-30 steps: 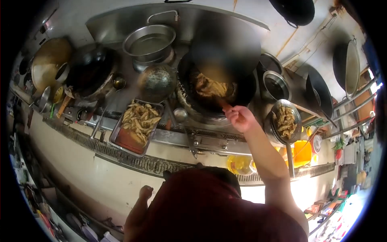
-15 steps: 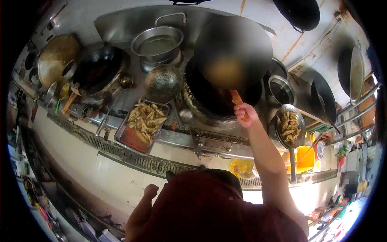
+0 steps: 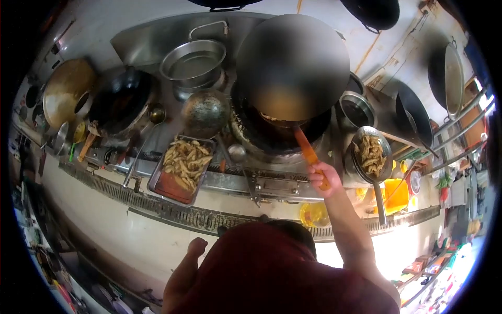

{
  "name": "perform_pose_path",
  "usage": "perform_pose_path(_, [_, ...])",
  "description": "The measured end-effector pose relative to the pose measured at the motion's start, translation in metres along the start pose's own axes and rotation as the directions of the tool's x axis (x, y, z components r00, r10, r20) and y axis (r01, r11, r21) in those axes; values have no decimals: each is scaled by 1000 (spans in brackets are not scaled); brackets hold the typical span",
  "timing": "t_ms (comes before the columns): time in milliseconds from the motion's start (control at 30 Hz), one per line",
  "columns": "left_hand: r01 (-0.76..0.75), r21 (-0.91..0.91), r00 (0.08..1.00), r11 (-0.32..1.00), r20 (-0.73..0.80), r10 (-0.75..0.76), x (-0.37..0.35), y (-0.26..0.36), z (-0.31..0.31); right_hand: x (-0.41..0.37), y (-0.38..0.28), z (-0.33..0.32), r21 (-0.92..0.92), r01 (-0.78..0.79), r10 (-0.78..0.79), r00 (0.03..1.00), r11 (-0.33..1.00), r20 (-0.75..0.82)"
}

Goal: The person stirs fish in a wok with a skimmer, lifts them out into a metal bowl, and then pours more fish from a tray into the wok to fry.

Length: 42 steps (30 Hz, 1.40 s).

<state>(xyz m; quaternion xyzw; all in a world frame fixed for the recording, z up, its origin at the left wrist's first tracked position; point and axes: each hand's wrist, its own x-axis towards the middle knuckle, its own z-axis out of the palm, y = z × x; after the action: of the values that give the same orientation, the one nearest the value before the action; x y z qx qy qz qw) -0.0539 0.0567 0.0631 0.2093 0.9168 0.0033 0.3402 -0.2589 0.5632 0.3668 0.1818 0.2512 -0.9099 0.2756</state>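
My right hand [image 3: 325, 179] is closed around the orange-brown wooden handle [image 3: 308, 149] of a pan. The pan's lower rim [image 3: 282, 122] shows over the big black wok [image 3: 246, 133] on the range. A grey blur hides most of the pan, and something yellow-brown is faintly visible through it. My left hand [image 3: 196, 247] hangs low beside my body, away from the cookware, with its fingers turned out of sight. Between the hands, at the counter edge, a metal tray [image 3: 178, 196] holds small fried fish [image 3: 185, 159]. A long-handled strainer [image 3: 384, 172] with more fried fish sits to the right.
A steel basin of water [image 3: 196, 60] stands behind a round metal pan [image 3: 205, 112]. Farther left are another black wok [image 3: 117, 102] and a long-handled ladle [image 3: 156, 114]. A metal pot [image 3: 358, 110] stands right of the wok. A slotted drain [image 3: 172, 209] runs along the front.
My right hand has drawn the handle back toward me and down, so more of the handle and the pan's lower rim show. The view has shifted slightly. My left hand stays low.
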Motion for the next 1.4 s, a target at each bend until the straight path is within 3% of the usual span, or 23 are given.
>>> perform_pose_path(67, [-48, 19, 999, 999, -3, 48, 4, -1, -6, -10, 5, 5, -11, 19, -19, 999, 1000, -26])
perform_pose_path(133, [-59, -116, 971, 991, -237, 30, 13, -9, 14, -19, 11, 8, -137, 108, -104, 994, 985, 34])
perform_pose_path(267, [-72, -68, 981, 995, -183, 59, 18, -19, 22, -24, 24, -4, -95, 118, -120, 993, 988, -11])
perform_pose_path(367, [-76, -127, 972, 989, -232, 45, 19, -24, 18, -31, 28, -9, 26, 48, -49, 999, 998, 14])
perform_pose_path(433, [-87, 132, 991, 987, 112, 72, 17, -17, -10, -32, 29, -12, 168, -8, 5, 1000, 986, 18])
perform_pose_path(567, [-112, 85, 990, 990, 90, 104, 19, -17, -30, -54, 33, -10, 108, 64, -69, 997, 992, 39])
perform_pose_path(633, [57, -81, 989, 995, 143, -45, 19, -8, -51, -73, 32, -18, 149, 159, -154, 987, 976, -47])
perform_pose_path(667, [24, -67, 989, 997, 146, -14, 22, -4, -58, -85, 30, -20, 155, 191, -182, 981, 969, -68])
perform_pose_path(733, [119, -147, 992, 982, 68, -110, 28, -3, -60, -112, 24, -11, 61, 328, -314, 933, 943, -175])
perform_pose_path(767, [56, -166, 994, 984, 99, -40, 36, -12, -55, -125, 21, -2, -54, 415, -414, 871, 908, -264])
perform_pose_path(800, [42, -159, 994, 986, 102, -26, 40, -11, -63, -137, 20, -2, -52, 426, -423, 863, 903, -274])
perform_pose_path(867, [-66, -111, 985, 992, 153, 82, 40, -5, -89, -163, 15, -8, -193, 525, -551, 708, 829, -442])
perform_pose_path(967, [-152, 6, 981, 988, 121, 150, 54, -7, -82, -183, 13, -3, -484, 514, -697, 401, 708, -595])
perform_pose_path(1000, [-159, 8, 980, 987, 124, 157, 54, -6, -86, -190, 13, -10, -549, 501, -736, 344, 669, -582])
perform_pose_path(1067, [-155, -203, 986, 967, 29, 164, 54, -5, -94, -204, 10, -19, -649, 364, -742, 249, 667, -623])
perform_pose_path(1300, [-169, -70, 978, 983, 112, 176, 79, -13, -78, -217, 2, -48, -580, 443, -710, 220, 683, -668])
perform_pose_path(1400, [-157, 14, 982, 987, 107, 155, 86, -14, -72, -216, -4, -49, -612, 351, -696, 208, 709, -688])
